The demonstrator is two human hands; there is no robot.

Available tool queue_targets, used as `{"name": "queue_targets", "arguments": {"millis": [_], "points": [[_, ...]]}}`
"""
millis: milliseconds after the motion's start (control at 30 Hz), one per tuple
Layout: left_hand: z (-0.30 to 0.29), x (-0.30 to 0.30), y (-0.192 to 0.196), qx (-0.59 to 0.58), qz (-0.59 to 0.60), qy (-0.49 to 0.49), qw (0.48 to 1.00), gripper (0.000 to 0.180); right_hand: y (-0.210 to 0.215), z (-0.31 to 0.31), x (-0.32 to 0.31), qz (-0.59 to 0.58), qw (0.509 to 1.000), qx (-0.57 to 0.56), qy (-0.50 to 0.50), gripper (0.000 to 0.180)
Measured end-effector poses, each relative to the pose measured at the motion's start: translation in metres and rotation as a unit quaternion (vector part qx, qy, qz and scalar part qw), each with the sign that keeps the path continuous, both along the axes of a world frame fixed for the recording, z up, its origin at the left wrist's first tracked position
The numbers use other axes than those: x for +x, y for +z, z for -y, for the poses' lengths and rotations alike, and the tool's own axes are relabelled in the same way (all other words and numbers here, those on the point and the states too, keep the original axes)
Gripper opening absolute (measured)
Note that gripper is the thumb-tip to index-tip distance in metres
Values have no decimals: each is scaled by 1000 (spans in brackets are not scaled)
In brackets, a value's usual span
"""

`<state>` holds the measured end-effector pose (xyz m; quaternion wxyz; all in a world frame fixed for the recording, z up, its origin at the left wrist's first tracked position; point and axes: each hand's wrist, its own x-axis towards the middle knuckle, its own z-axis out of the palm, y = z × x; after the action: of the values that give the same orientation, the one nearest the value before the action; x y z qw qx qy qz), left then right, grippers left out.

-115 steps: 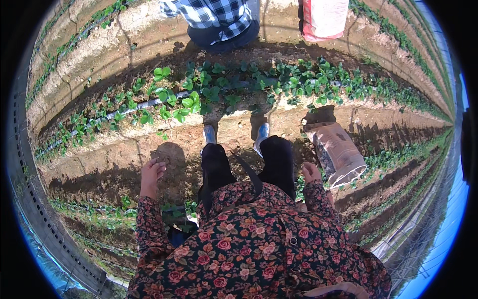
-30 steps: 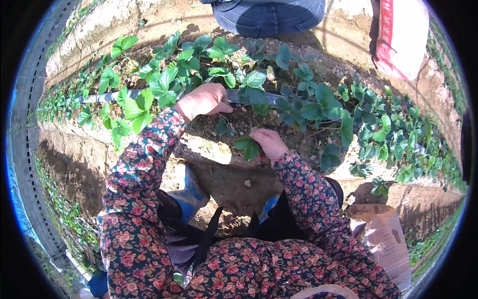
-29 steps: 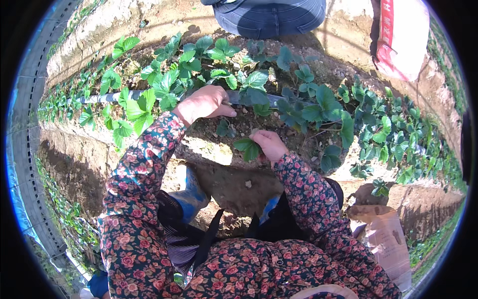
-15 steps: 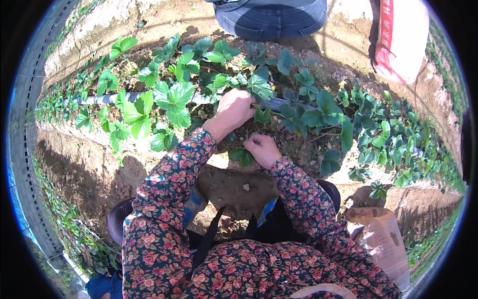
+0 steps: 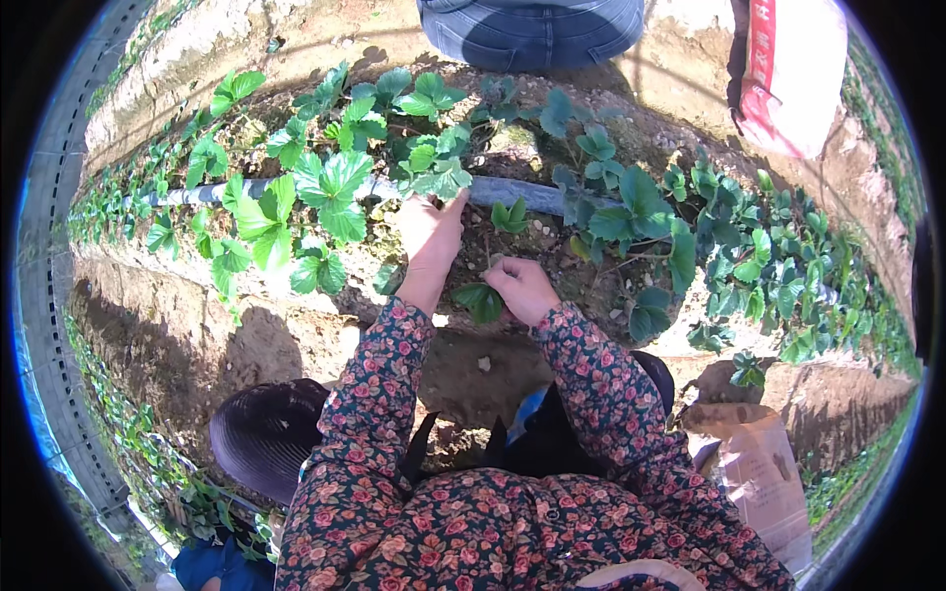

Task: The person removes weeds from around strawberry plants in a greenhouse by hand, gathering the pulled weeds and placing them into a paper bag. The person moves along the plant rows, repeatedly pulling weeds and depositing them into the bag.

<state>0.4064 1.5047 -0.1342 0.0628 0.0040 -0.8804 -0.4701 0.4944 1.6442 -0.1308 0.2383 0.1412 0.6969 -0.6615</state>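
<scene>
My left hand (image 5: 431, 234) is at the bed's middle, its fingers closed on strawberry leaves (image 5: 441, 177) beside the grey drip hose; the fingertips are partly hidden under the leaves. To the right and nearer me, my right hand (image 5: 522, 289) is closed, thumb and finger pinching a thin stem. A dark green strawberry leaf (image 5: 480, 302) hangs just left of those fingers. Between and above the hands, a small strawberry leaf (image 5: 509, 216) stands up from the soil, touched by neither.
The grey hose (image 5: 517, 193) runs along the planted bed. Strawberry plants (image 5: 340, 187) grow on both sides of my hands. Beyond the bed is a person in jeans (image 5: 532, 34). A white sack (image 5: 808, 79) lies at far right, a brown paper bag (image 5: 754, 468) near my right arm, a dark round ribbed thing (image 5: 261, 438) at left.
My left hand has moved left and slightly toward me, and leaves have shifted left with it, uncovering soil and more of the hose. My right hand has stayed nearly still, pinching the stem.
</scene>
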Motion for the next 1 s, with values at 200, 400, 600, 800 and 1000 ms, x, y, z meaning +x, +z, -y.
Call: {"name": "queue_targets", "arguments": {"millis": [200, 400, 600, 800, 1000], "points": [[15, 15, 26, 213, 109, -3, 971, 12, 11, -3, 2, 58, 995, -83, -22, 37], [-24, 66, 103, 79, 172, -77, 979, 15, 44, -9, -7, -168, 957, -195, -133, 51], [-80, 49, 101, -49, -148, -173, 973, 19, 84, -32, -21, -96, 884, -429, -160, 55], [-55, -15, 93, 79, 133, -365, 918, 38, 85, -58, -24, -135, 895, -249, -344, 29], [-10, -63, 63, -160, -82, -133, 975, 19, 102, -65, -20, -123, 895, -294, -312, 62]]}}
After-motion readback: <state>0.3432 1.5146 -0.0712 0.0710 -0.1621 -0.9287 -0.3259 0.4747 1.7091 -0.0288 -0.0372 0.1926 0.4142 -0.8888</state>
